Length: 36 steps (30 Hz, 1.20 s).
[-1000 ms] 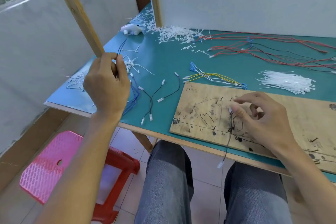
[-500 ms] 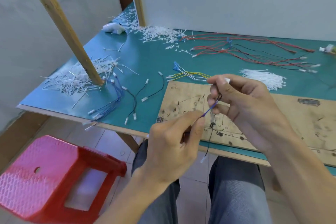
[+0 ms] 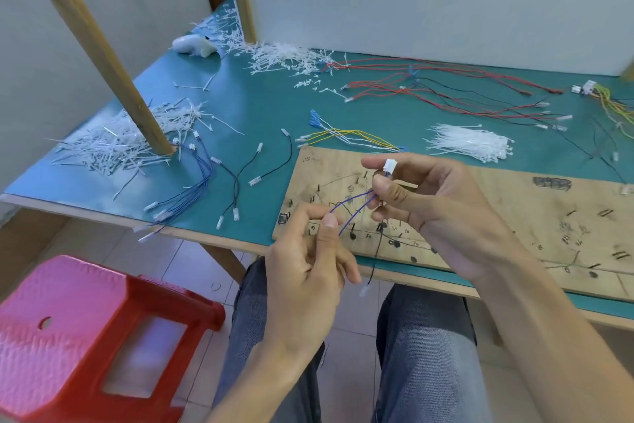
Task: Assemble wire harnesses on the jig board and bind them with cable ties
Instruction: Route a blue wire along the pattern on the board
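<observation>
The blue wire (image 3: 358,213) (two strands, as far as can be seen) is up in the air above the near left part of the board (image 3: 549,213), stretched between both hands. The right hand (image 3: 435,203) pinches it between thumb and forefinger just under its white connector (image 3: 390,166), which sticks up above the thumb; the other fingers curl loosely below. The left hand (image 3: 305,264) pinches the lower end of the strands between thumb and forefinger, with the rest of its fingers curled toward the palm.

On the board under the hands a black wire (image 3: 376,252) runs among the pegs and drops over the near edge of the bench (image 3: 260,107), its white end hanging free above the person's knees. Just beyond the board lie yellow-and-white wires (image 3: 350,136) and, to their right, a bundle of white ties (image 3: 470,144). Left of the board are loose black wires (image 3: 236,182) and a bunch of blue wires (image 3: 202,179) reaching the bench edge. A heap of tie offcuts (image 3: 120,144) surrounds the foot of a slanting wooden post (image 3: 96,45). Red and black wires (image 3: 446,86) sprawl at the back. A red stool (image 3: 85,337) stands on the floor at the left.
</observation>
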Available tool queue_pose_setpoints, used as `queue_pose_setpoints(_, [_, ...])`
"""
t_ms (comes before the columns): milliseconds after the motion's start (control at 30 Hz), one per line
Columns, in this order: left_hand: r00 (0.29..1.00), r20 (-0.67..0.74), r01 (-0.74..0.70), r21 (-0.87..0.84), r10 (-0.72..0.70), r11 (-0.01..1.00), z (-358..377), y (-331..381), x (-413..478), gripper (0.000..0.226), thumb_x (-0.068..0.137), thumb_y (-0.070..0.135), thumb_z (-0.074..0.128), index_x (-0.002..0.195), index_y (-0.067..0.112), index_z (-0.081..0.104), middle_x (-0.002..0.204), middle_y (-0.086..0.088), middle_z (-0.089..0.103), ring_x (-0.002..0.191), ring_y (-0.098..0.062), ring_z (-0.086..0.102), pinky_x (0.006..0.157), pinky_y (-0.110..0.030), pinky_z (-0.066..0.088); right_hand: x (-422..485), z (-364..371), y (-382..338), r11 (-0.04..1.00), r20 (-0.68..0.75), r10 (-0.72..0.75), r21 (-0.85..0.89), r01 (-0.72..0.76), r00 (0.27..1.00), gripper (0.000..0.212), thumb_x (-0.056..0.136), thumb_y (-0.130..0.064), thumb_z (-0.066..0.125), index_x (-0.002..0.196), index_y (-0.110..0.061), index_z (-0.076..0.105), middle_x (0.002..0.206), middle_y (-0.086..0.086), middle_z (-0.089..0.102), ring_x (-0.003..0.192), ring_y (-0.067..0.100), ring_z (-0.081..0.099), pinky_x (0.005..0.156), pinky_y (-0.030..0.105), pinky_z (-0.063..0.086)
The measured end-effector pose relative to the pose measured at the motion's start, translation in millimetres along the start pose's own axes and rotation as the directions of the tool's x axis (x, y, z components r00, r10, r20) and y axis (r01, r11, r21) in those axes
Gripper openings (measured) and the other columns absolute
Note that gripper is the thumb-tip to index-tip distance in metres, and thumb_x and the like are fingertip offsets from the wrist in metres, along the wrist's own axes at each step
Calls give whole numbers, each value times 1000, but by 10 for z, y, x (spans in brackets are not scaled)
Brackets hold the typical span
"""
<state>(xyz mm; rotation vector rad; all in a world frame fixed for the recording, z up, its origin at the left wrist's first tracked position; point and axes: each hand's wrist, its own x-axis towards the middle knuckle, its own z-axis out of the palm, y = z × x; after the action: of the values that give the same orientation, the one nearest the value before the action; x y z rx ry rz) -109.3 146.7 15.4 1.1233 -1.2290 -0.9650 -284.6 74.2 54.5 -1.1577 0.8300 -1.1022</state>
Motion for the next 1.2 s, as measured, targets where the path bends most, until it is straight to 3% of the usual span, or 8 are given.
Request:
queue_pose_setpoints(267, [996,64,-86,311,69,947,-32,-77,63,15,113,37,43,102,29,48,57,-1,55,50,-23,56,49,-49,51,96,-111,-33,1000,17,3,-16,-2,1000,28,87,-14,79,114,-6,77,86,10,62,79,26,72,73,32,60])
queue_pose_setpoints(400, [997,63,-66,203,54,977,-23,-1,80,14,113,40,40,107,29,47,63,-4,55,53,-27,56,52,-49,51,137,-144,-13,999,53,-16,-49,19,998,29,89,-9,78,117,-4,74,92,19,59,84,34,74,74,35,61])
queue_pose_setpoints(567, [962,264,-114,181,64,977,-58,144,43,23,108,42,50,108,20,55,75,-7,50,70,-30,49,67,-51,46,150,-175,20,996,42,-47,-69,50,998,29,86,-8,79,114,-6,73,95,17,68,80,28,71,68,35,59])
queue_pose_setpoints(633, [956,292,-78,188,20,979,-79,164,40,22,106,40,57,102,19,60,78,-4,51,71,-34,47,65,-53,46,145,-193,11,999,50,-30,-39,32,998,33,85,-9,81,117,-7,74,98,18,70,79,25,69,68,34,58])
queue_pose_setpoints(767, [983,178,-91,316,35,944,-112,133,56,10,97,28,73,87,28,72,82,5,62,79,-17,59,59,-26,49,131,-212,-10,999,30,-24,-35,25,999,33,85,-11,82,117,-9,77,99,19,71,81,29,72,73,35,60])
queue_pose_setpoints(867, [994,73,-101,424,77,900,-125,75,72,12,90,21,81,84,30,75,82,11,65,81,-16,63,63,-14,50,135,-210,-6,995,-15,-49,-87,47,999,26,89,-5,79,114,-9,78,96,21,69,83,31,75,74,37,61])
queue_pose_setpoints(1100, [997,-6,-63,428,72,902,4,-74,88,15,89,29,83,95,37,72,83,17,70,48,-11,49,50,-14,42,277,-272,-21,976,-59,-66,-212,52,996,16,93,-3,76,109,-7,76,93,20,75,70,24,65,61,31,55])
queue_pose_setpoints(1200, [996,-60,-36,362,61,932,41,-149,98,9,99,34,72,106,39,69,90,17,74,51,-15,63,48,-30,52,471,-343,33,921,-88,-61,-389,22,994,15,94,-2,76,107,-9,75,89,17,77,68,21,64,62,31,52])
